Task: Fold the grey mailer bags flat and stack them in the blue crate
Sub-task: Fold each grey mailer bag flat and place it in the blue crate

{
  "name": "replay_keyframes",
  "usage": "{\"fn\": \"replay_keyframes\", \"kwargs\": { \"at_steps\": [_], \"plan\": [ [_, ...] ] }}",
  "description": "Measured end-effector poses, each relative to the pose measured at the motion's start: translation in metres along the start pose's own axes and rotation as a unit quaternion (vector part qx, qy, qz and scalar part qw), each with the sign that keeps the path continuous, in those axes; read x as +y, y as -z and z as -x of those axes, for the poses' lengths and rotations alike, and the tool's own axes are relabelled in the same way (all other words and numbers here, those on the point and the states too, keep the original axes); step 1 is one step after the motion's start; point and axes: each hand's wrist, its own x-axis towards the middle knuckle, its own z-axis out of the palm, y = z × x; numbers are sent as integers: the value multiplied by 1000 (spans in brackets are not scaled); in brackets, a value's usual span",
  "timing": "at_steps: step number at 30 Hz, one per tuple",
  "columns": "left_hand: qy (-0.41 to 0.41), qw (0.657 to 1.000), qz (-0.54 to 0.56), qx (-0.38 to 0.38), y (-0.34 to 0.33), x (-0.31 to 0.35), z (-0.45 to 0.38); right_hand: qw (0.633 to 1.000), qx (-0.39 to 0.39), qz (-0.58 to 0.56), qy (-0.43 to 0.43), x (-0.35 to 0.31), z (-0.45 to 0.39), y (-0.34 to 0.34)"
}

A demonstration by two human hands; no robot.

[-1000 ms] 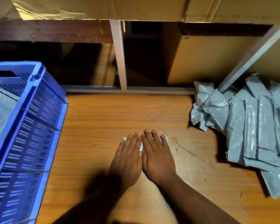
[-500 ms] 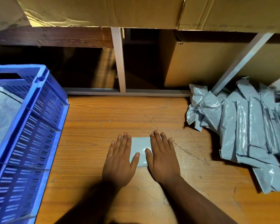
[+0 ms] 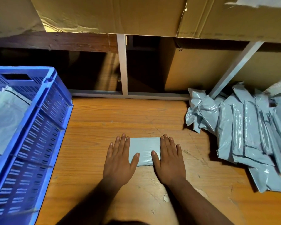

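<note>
Both hands, left hand (image 3: 118, 161) and right hand (image 3: 169, 159), press flat and apart on folded bag (image 3: 143, 150), blue crate (image 3: 44, 127) left of it, bag pile (image 3: 243, 132) right.

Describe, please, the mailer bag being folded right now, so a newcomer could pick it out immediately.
Start at the wooden tabletop, between the blue slatted plastic crate on the left and the heap of loose grey plastic mailer bags on the right. The small folded grey mailer bag lies at its centre, pressed flat under both hands, left and right. Unlike the crumpled heap, it is a neat rectangle.
</note>
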Motion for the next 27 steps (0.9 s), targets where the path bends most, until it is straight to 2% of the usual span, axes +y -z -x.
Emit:
{"fn": "replay_keyframes", "kwargs": {
  "at_steps": [3, 5, 8, 11, 17, 22, 24, 26, 27],
  "plan": [
    [9, 1000, 9, -15, 9, 2, -3, 1000, -21, -8, -8, -3, -5, 8],
    [4, 999, 36, 4, 14, 5, -6, 1000, -16, -20, -4, -5, -10, 14],
    [-64, 997, 38, 25, 11, 16, -7, 997, 21, -5, 74, -15, -13, 10],
    [-113, 993, 11, 21, -1, 19, -7, 990, 22, 4, 138, -24, -14, -6],
    [-109, 994, -1, 3, -5, 14, -9, 990, 23, 1, 136, -19, -17, -8],
    [-60, 998, 7, -34, 5, -3, -11, 997, -3, -17, 77, 3, -17, 6],
    [-58, 997, 44, -22, 14, -4, -16, 995, -32, -32, 84, 4, -22, 16],
    [-55, 996, 71, 5, 28, -5, -27, 994, -24, -25, 104, 3, -32, 33],
    [-59, 996, 63, -5, 34, -6, -34, 993, -23, -9, 112, 3, -39, 42]
  ]
}}
